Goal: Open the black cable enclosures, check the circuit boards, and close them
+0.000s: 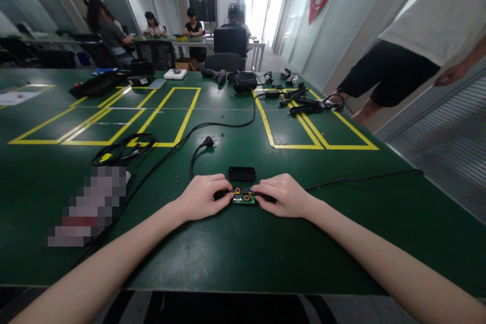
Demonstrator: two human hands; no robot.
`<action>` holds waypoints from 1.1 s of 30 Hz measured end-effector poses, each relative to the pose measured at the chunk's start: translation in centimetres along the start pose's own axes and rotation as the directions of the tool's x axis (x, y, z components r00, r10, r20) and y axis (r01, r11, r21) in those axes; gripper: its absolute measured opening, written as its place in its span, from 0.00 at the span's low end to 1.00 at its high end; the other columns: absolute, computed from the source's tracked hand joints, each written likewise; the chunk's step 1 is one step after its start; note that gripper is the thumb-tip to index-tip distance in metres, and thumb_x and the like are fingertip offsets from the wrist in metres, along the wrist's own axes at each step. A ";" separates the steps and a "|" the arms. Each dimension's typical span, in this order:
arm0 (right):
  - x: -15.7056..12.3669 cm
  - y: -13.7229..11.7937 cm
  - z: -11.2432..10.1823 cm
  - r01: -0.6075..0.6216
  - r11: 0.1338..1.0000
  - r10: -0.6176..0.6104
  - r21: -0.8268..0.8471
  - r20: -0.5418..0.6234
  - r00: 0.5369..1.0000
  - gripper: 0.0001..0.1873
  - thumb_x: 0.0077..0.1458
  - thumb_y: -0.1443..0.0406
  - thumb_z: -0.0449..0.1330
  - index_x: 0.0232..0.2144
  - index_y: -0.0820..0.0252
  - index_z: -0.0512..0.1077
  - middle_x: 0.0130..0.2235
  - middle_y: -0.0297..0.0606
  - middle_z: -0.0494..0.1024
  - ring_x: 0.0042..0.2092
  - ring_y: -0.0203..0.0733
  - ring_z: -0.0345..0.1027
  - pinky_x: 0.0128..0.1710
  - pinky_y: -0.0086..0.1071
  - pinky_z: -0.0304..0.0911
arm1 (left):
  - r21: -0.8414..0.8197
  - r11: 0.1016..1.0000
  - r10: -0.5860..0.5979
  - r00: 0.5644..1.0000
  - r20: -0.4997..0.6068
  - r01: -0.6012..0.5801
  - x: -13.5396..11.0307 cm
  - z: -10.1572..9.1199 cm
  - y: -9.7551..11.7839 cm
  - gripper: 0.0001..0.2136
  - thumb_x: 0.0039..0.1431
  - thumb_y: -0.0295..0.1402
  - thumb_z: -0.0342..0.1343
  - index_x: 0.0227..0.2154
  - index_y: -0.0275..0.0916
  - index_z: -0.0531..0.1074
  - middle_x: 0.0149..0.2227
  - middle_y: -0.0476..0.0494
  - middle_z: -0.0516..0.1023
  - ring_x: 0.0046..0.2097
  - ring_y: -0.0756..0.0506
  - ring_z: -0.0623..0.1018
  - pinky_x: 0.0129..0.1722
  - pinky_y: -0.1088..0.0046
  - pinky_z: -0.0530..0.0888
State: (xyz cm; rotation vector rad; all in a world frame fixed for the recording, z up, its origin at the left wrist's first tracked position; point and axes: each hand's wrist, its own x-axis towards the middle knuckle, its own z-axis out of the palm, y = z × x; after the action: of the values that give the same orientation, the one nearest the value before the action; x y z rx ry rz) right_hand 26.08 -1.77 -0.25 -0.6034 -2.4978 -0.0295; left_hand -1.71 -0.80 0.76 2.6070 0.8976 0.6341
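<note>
A small green circuit board [244, 199] with copper-wound coils lies between my hands, near the middle of the table. My left hand [207, 195] is closed at the board's left end, thumb and fingers pinching a black power cable where thin coloured wires come out. At the right end my right hand [283, 196] pinches another black cable [341, 180], which runs off to the right across the table. Just beyond the board lies a black plastic case half [242, 174], apart from both hands. A power plug [208, 143] rests farther back, its cord curving down behind my left hand.
On the green table [212, 258] lie a coiled black cable [123, 149] and a blurred-out object [91, 207] at left. A drill [220, 77], adapters and cables [299, 98] lie at the back. A person [402, 55] stands at right; others sit behind.
</note>
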 end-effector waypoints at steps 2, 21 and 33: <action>0.0 0.0 0.1 0.001 1.000 -0.001 0.004 -0.016 1.000 0.08 0.68 0.68 0.55 0.41 0.62 0.75 0.30 0.36 0.81 0.26 0.35 0.73 0.26 0.29 0.61 | -0.021 1.000 0.003 1.000 0.000 -0.003 0.0 -0.1 -0.2 0.08 0.68 0.34 0.55 0.36 0.39 0.78 0.33 0.48 0.79 0.32 0.50 0.78 0.32 0.76 0.69; -0.1 0.0 -0.1 -0.134 0.971 0.136 0.198 0.003 0.991 0.03 0.63 0.67 0.59 0.37 0.59 0.73 0.29 0.33 0.79 0.25 0.33 0.69 0.27 0.27 0.60 | -0.189 0.981 0.047 0.998 -0.043 -0.054 -0.1 -0.8 -0.7 0.05 0.60 0.27 0.56 0.35 0.37 0.77 0.32 0.47 0.76 0.31 0.50 0.75 0.32 0.76 0.71; 0.0 0.0 0.1 -0.096 0.984 0.104 0.151 -0.045 0.994 0.04 0.64 0.68 0.58 0.37 0.59 0.73 0.29 0.34 0.79 0.25 0.34 0.70 0.26 0.28 0.59 | -0.186 0.982 0.020 0.999 -0.047 -0.029 -0.1 -0.4 -0.5 0.04 0.58 0.26 0.56 0.33 0.37 0.76 0.31 0.48 0.76 0.31 0.50 0.75 0.32 0.76 0.71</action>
State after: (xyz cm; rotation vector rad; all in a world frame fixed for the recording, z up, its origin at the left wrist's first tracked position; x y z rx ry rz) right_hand 26.05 -1.80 -0.33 -0.6554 -2.3904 0.1757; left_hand -2.25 -0.43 0.86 2.4483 0.7796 0.7490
